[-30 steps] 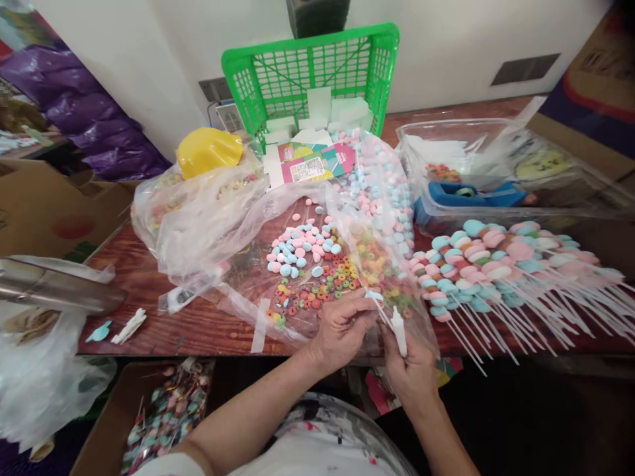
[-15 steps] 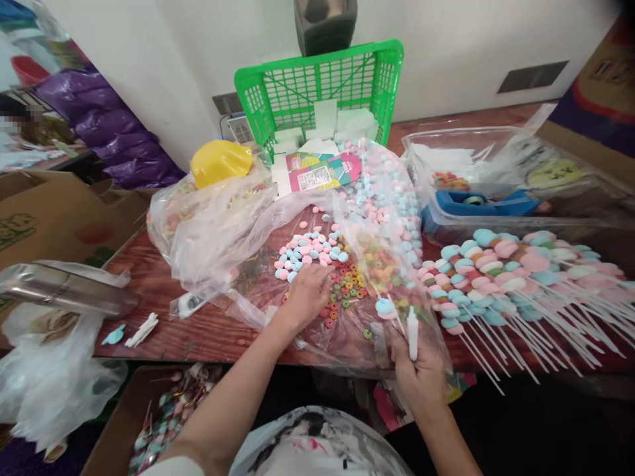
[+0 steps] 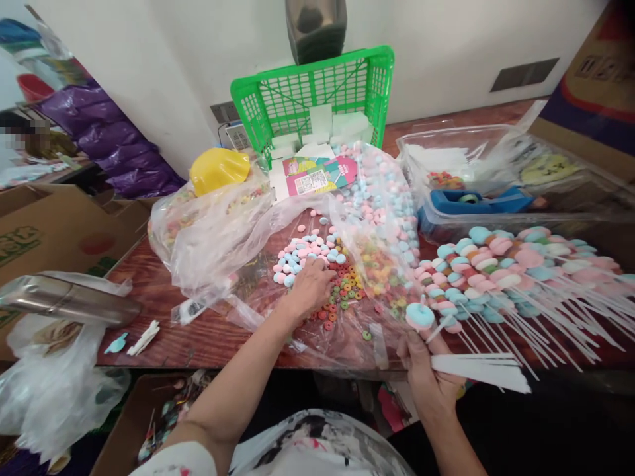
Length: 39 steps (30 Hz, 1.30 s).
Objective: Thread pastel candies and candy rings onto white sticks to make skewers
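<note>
My left hand is over the edge of a pile of pink and blue button-shaped candies, its fingers curled together and pointing down. Whatever is under its fingertips is hidden. Small red, green and yellow candy rings lie right beside it. My right hand, closed, grips a bundle of flat white sticks that fans out to the right. From the same hand rises a stick bearing a blue and pink candy. Close by on the right lies a heap of finished candy skewers on white sticks.
Behind the piles are a clear plastic bag, a yellow bowl-like piece, printed cards and a green basket. A blue tape dispenser is at the right. A steel flask lies left, above an open box.
My right hand has turned, so the stick bundle now points right and the candy-topped stick sits farther right. My left hand stays at the pile, fingers slightly farther in.
</note>
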Tool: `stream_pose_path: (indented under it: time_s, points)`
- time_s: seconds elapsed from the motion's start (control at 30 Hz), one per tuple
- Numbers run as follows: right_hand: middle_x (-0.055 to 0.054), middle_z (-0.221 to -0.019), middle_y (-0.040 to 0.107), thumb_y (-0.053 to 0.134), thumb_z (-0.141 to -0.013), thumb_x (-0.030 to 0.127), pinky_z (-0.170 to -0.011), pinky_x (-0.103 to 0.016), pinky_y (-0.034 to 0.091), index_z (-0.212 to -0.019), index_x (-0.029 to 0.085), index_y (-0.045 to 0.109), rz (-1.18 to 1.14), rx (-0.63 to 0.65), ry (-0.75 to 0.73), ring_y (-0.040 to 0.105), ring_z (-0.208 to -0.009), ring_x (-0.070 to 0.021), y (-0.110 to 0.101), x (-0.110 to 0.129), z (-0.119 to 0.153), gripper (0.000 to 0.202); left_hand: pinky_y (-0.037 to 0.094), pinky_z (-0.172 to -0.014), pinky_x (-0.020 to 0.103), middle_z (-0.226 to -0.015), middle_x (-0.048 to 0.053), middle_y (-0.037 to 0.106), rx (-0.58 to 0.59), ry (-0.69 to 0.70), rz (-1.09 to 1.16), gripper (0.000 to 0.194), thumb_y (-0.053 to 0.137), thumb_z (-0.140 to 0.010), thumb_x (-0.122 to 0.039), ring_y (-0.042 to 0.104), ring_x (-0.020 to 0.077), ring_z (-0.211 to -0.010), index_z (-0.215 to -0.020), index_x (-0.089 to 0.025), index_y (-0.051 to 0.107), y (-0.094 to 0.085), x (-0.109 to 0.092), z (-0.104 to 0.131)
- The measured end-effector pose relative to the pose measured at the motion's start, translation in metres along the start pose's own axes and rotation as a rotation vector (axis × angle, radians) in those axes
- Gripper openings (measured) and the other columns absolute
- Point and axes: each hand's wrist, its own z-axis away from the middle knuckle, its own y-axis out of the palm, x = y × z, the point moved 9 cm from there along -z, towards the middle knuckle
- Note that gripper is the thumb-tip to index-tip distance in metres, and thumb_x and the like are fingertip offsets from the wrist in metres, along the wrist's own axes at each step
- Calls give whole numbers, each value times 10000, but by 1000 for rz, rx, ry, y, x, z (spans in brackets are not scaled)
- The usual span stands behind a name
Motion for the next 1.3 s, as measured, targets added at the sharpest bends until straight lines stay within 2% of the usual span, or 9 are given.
stream_pose_path:
  time_s: [0.17,0.4,0.6,0.77,0.9,0.97,1.07,1.13,1.3]
  points:
    - [-6,-605,580,538,-894,327,-569,-264,489,-790,159,686,165,158,-56,539,-567,-139,17,0,-6,247,441,-850,405,-904,103,617,22,62,-7,215,515,-809,-128,508,252,-948,-887,-176,710,5,-6,-3]
    - [-51,-879,716,490,-880,203,-753,-318,537,-1020,182,685,213,312,-220,668,-812,-197,31,-2,3,241,455,-794,370,-868,110,633,-35,171,-58,219,451,-829,-56,540,236,-861,-886,-151,641,7,-21,16]
    - [-59,-835,719,492,-887,253,-750,-330,546,-995,182,701,272,232,-190,674,-814,-213,25,-7,-1,247,471,-811,345,-922,111,644,-41,137,73,256,438,-844,-60,568,227,-923,-937,-162,653,7,-14,16]
    - [-55,-726,692,513,-886,280,-653,-294,534,-964,158,711,284,224,-161,659,-697,-200,25,-8,-4,246,470,-797,341,-779,97,659,73,49,206,224,499,-716,-18,601,222,-814,-738,-147,682,12,-7,-6]
    - [-47,-755,708,504,-878,222,-644,-289,531,-963,158,704,287,221,-214,661,-679,-186,25,0,-3,227,484,-721,324,-662,64,634,37,10,261,211,488,-726,-65,599,193,-699,-654,-144,670,1,-1,-15]
    - [-48,-783,720,476,-873,176,-652,-286,539,-965,166,699,301,232,-245,671,-696,-183,27,5,-3,241,501,-660,311,-651,43,640,-36,-99,473,216,482,-778,-132,604,171,-636,-756,-132,697,-9,9,-10]
    - [-65,-872,735,453,-835,119,-709,-293,555,-998,164,687,352,244,-316,694,-784,-192,31,13,-2,288,542,-608,307,-695,34,681,-145,-362,1148,252,598,-779,-264,654,166,-617,-956,-112,693,-12,26,11]
    - [-79,-953,735,442,-799,84,-779,-309,556,-1031,159,682,394,257,-374,696,-882,-204,34,19,-1,342,568,-629,313,-733,45,704,-188,-455,1508,319,712,-710,-298,687,177,-655,-965,-106,693,-9,21,25]
    - [-64,-995,732,428,-768,37,-836,-327,552,-1059,184,683,435,292,-438,691,-947,-207,38,25,0,414,582,-663,273,-752,31,722,-320,-437,1751,291,796,-654,-241,696,147,-656,-915,-130,728,-15,-4,44]
